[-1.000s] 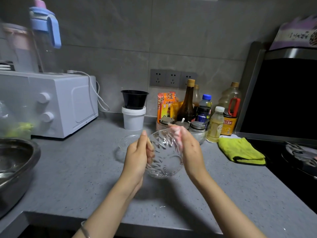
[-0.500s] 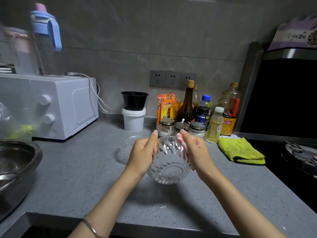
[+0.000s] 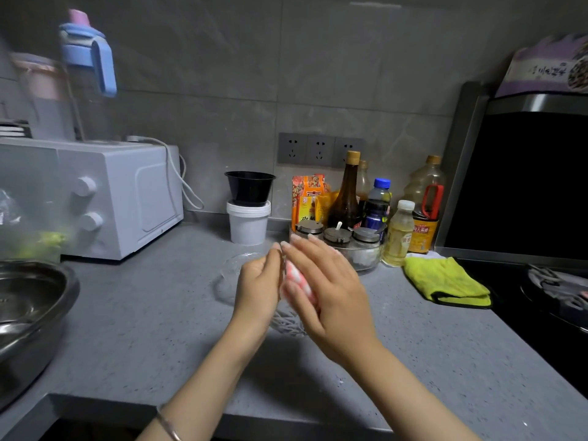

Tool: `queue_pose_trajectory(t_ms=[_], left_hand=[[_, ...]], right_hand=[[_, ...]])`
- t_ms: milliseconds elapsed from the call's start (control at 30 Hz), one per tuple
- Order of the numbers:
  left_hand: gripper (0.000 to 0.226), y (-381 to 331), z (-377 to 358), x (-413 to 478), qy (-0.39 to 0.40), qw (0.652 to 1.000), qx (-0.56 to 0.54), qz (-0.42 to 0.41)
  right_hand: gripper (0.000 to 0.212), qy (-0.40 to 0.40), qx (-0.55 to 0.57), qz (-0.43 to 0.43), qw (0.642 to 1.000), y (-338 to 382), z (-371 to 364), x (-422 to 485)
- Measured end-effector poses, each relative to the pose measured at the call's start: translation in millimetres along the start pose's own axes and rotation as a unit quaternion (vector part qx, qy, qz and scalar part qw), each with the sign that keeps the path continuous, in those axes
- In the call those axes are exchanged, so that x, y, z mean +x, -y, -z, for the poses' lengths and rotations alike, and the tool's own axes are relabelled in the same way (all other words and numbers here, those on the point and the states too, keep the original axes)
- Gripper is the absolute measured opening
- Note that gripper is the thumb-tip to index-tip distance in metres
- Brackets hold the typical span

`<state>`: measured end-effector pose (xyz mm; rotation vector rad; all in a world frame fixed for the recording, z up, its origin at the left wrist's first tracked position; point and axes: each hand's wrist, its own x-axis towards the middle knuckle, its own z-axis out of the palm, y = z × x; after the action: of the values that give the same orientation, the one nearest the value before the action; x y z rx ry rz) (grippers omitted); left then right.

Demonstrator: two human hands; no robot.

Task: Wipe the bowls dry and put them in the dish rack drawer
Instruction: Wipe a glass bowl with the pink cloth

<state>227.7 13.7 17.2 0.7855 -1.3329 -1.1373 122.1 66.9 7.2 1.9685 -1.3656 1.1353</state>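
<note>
Left hand (image 3: 257,281) grips glass bowl (image 3: 288,323); right hand (image 3: 331,291) flat, pressing cloth (image 3: 296,276); bottle label (image 3: 421,231) illegible.

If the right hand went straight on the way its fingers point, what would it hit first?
The right hand would likely meet the white tub under the black bowl; depth is unclear.

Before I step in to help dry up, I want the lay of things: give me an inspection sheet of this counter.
Surface: grey speckled counter.
Job's things: glass bowl, held; second bowl on the counter behind; pink cloth.
Clutter: microwave, bottles, yellow cloth, steel basin.
Hands: left hand grips the bowl; right hand presses the cloth against it.
Cables: white cord hangs beside the microwave.
Surroundings: tiled wall, sockets, stove.
</note>
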Motion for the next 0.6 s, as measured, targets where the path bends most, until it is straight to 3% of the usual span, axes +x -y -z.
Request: queue_pose_trajectory(t_ms=[67,133,233,300,367,500,600], left_hand=[[0.047,0.9,-1.1,0.2,-0.003,1.0,-0.004,-0.003],[0.047,2.9,-0.5,1.0,-0.01,0.999,-0.037,0.001],[0.036,6.4,4.3,1.0,-0.023,0.995,-0.096,0.02],[0.029,10.1,6.8,1.2,-0.05,0.989,-0.135,0.028],[0.031,13.0,6.9,2.1,-0.062,0.981,-0.176,0.049],[0.039,11.3,8.6,5.6,-0.022,0.991,-0.118,0.06],[0.048,-0.1,14.7,9.0,0.04,0.999,-0.029,0.019]], right_hand=[[0.04,-0.02,0.077,-0.076,0.994,-0.4,3.0,8.4],[0.039,-0.026,0.2,-0.167,0.965,-5.4,4.5,14.4],[0.041,-0.032,0.419,-0.33,0.845,-10.6,10.8,18.8],[0.037,-0.023,0.488,-0.42,0.765,-10.7,11.3,16.3],[0.039,-0.019,0.504,-0.478,0.719,-13.0,6.2,12.0],[0.04,-0.041,0.492,-0.511,0.704,-15.5,9.6,15.2],[0.044,-0.039,0.456,-0.502,0.734,-20.7,17.3,19.2]])
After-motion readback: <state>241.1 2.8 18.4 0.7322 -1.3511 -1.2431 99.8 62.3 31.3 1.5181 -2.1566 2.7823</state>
